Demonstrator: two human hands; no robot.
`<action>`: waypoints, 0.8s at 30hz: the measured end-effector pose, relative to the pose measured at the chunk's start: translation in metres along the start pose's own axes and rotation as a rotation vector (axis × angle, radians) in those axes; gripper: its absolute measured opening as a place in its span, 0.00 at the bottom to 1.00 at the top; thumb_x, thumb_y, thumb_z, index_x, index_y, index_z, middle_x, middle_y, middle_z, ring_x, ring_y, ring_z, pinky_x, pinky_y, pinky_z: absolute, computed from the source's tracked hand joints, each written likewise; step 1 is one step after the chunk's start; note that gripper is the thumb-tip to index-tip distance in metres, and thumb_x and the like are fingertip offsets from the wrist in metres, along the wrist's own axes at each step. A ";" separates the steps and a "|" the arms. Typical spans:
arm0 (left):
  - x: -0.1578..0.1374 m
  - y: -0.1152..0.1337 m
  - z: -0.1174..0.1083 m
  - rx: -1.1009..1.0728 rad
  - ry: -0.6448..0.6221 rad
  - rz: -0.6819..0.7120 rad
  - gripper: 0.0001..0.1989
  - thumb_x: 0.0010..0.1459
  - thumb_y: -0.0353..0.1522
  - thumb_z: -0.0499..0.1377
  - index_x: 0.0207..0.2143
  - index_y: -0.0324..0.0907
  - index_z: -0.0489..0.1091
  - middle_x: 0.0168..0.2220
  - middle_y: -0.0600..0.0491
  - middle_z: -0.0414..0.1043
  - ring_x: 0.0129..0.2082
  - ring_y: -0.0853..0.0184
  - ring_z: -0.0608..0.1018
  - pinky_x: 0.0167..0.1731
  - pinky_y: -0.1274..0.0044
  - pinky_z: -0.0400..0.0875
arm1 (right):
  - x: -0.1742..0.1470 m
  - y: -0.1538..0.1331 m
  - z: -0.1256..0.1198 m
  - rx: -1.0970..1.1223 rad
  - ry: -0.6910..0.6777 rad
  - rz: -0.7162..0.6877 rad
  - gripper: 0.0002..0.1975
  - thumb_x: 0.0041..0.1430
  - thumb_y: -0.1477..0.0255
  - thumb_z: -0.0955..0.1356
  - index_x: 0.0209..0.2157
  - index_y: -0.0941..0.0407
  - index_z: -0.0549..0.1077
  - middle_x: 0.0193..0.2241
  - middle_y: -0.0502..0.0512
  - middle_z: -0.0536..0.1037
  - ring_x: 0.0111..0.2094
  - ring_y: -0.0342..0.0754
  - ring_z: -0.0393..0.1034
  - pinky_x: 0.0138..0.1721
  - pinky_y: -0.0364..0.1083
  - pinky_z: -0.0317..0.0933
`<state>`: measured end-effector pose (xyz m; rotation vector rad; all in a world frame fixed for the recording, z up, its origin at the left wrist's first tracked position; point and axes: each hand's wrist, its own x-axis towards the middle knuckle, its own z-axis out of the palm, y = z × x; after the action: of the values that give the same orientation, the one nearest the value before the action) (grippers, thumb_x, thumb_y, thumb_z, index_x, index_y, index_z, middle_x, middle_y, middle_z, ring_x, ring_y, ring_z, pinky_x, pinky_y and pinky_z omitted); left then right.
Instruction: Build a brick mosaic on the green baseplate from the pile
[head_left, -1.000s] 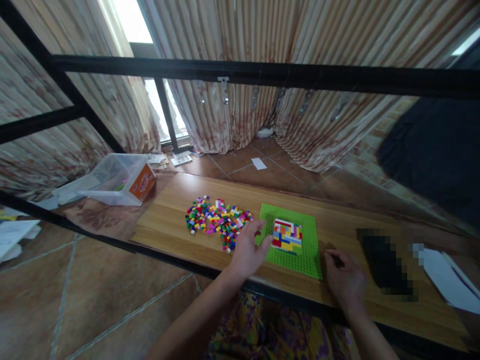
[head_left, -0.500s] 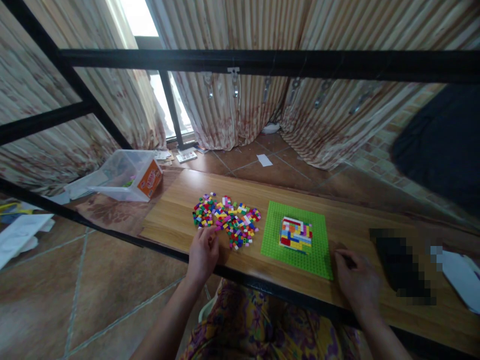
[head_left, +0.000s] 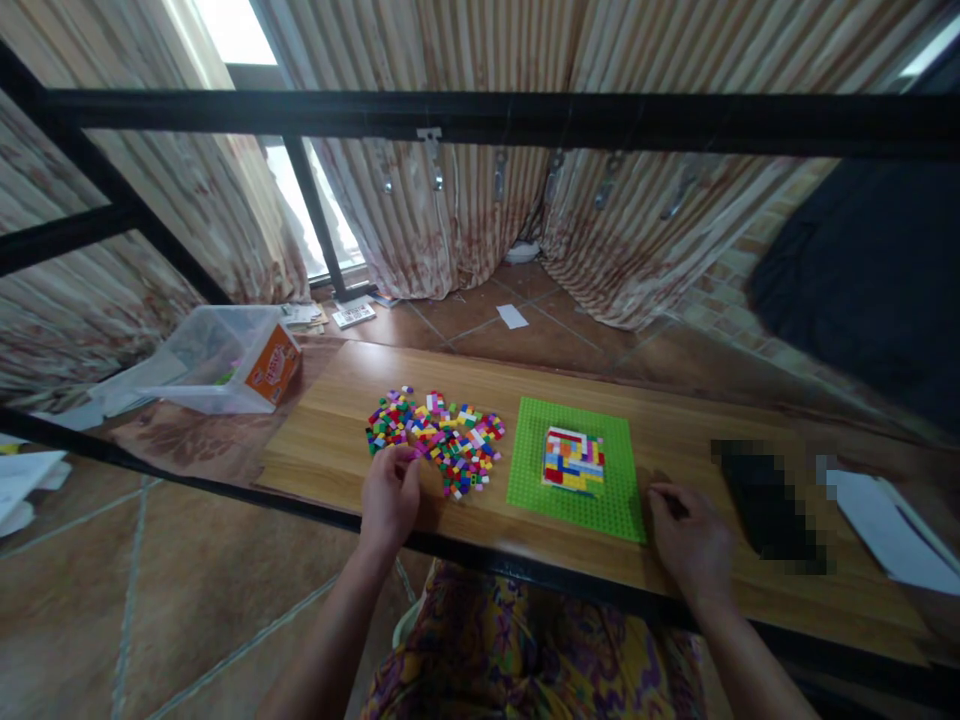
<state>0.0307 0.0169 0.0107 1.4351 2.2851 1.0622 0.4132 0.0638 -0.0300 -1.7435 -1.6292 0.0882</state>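
Note:
My left hand (head_left: pixel 391 492) reaches the near left edge of a pile of small coloured toy bricks (head_left: pixel 461 448). Its thumb and fingers are bent together by a magenta brick; whether they grip one is too small to tell. To the right of the pile lies a green studded baseplate (head_left: pixel 615 510). On it sits a low, multicoloured block of bricks (head_left: pixel 574 462), with red, white, yellow and blue pieces and a whitish edge. My right hand (head_left: pixel 691 540) rests on the table close to the plate's right edge, fingers curled, with nothing visible in them.
The bricks lie on a long wooden table (head_left: pixel 315 450) with a dark front edge. A clear plastic bin (head_left: pixel 225 370) with an orange label stands at the left end. At right are a pixelated dark object (head_left: pixel 772 510) and white paper (head_left: pixel 892 530). A black bar (head_left: pixel 480 120) crosses beyond.
The whole scene has shifted left in the picture as the camera turned a little right. Both hands keep nearly the same places by the pile and the plate.

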 end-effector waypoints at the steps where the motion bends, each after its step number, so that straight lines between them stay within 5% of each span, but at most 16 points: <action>1: 0.000 0.001 0.000 -0.101 -0.005 -0.039 0.07 0.57 0.35 0.55 0.35 0.41 0.70 0.34 0.52 0.71 0.28 0.67 0.74 0.32 0.75 0.69 | 0.000 0.001 0.000 0.003 -0.002 -0.002 0.16 0.57 0.60 0.62 0.30 0.58 0.75 0.32 0.60 0.77 0.33 0.52 0.71 0.35 0.49 0.62; 6: -0.005 0.014 0.009 -0.571 -0.061 -0.126 0.09 0.51 0.36 0.60 0.32 0.40 0.69 0.29 0.55 0.72 0.29 0.70 0.74 0.32 0.78 0.69 | 0.000 0.002 0.001 0.018 -0.006 0.015 0.17 0.57 0.59 0.62 0.31 0.57 0.75 0.33 0.60 0.77 0.34 0.52 0.70 0.37 0.50 0.62; 12: -0.015 0.049 0.033 -0.751 -0.217 -0.098 0.10 0.51 0.35 0.61 0.35 0.39 0.71 0.32 0.53 0.75 0.32 0.69 0.76 0.34 0.77 0.71 | 0.000 0.001 0.002 0.023 0.008 -0.011 0.17 0.58 0.60 0.62 0.30 0.58 0.75 0.32 0.60 0.77 0.33 0.52 0.70 0.36 0.50 0.62; 17: -0.020 0.087 0.064 -0.587 -0.312 0.048 0.06 0.57 0.32 0.57 0.35 0.40 0.73 0.34 0.52 0.76 0.33 0.69 0.76 0.36 0.76 0.70 | 0.001 -0.001 0.002 0.041 0.013 0.006 0.15 0.58 0.62 0.62 0.30 0.58 0.75 0.33 0.60 0.77 0.34 0.51 0.71 0.37 0.49 0.63; 24: -0.019 0.116 0.102 -0.281 -0.280 0.152 0.06 0.56 0.27 0.58 0.36 0.40 0.73 0.35 0.50 0.76 0.34 0.66 0.77 0.37 0.74 0.70 | 0.001 -0.003 0.001 0.041 0.015 0.007 0.15 0.58 0.62 0.62 0.30 0.57 0.74 0.32 0.59 0.77 0.34 0.51 0.70 0.37 0.49 0.63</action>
<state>0.1745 0.0757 0.0152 1.5456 1.7811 1.0945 0.4105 0.0655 -0.0291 -1.7148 -1.5997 0.1111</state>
